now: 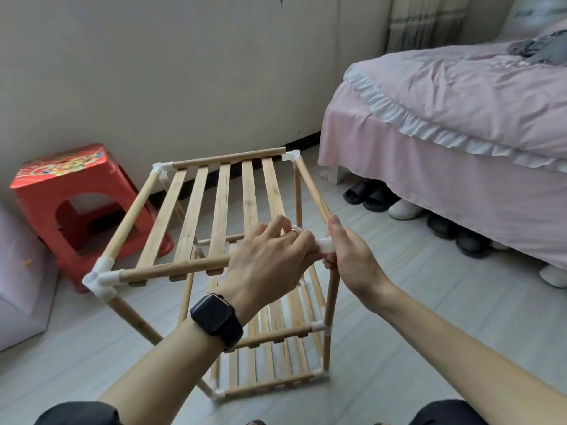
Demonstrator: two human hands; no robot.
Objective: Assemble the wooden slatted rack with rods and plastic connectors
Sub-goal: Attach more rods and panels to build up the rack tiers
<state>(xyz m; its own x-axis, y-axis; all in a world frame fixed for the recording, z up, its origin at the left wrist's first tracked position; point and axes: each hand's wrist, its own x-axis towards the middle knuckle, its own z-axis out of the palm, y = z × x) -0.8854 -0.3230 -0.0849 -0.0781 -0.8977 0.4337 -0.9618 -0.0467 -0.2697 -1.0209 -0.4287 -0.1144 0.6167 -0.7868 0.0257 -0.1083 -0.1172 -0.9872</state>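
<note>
From the head camera, this is a bedroom with a pale plank floor [429, 317] and an off-white wall [184, 72]. A bed [460, 118] with pink covers and a white ruffle fills the right side, with grey cloth [534, 47] bunched on top. A row of shoes [405, 210] is tucked beneath it. A red plastic stool [61, 191] stands against the wall on the left, just beside a pale lilac box [18, 271].

The wooden slatted rack [221, 204] stands upright on the floor in the middle, between stool and bed, right in front of the person. Its top shelf of flat slats is framed by round rods. White plastic connectors sit at the near-left corner [99, 277] and the far-right corner [291, 156]. Two lower slatted shelves [276, 332] show beneath, partly hidden by the arms.

The left hand [270, 259] wears a ring [293, 230], with a black smartwatch [214, 317] on the wrist. Its fingers are curled round the right end of the near top rod [175, 268]. The right hand [352, 259] is wrapped round the near-right corner connector [325, 244], thumb up, fingers hooked under it at the top of the upright rod [333, 289]. The two hands are almost touching at that corner. Whether the rod is seated in the connector cannot be told, as the fingers cover the joint.
</note>
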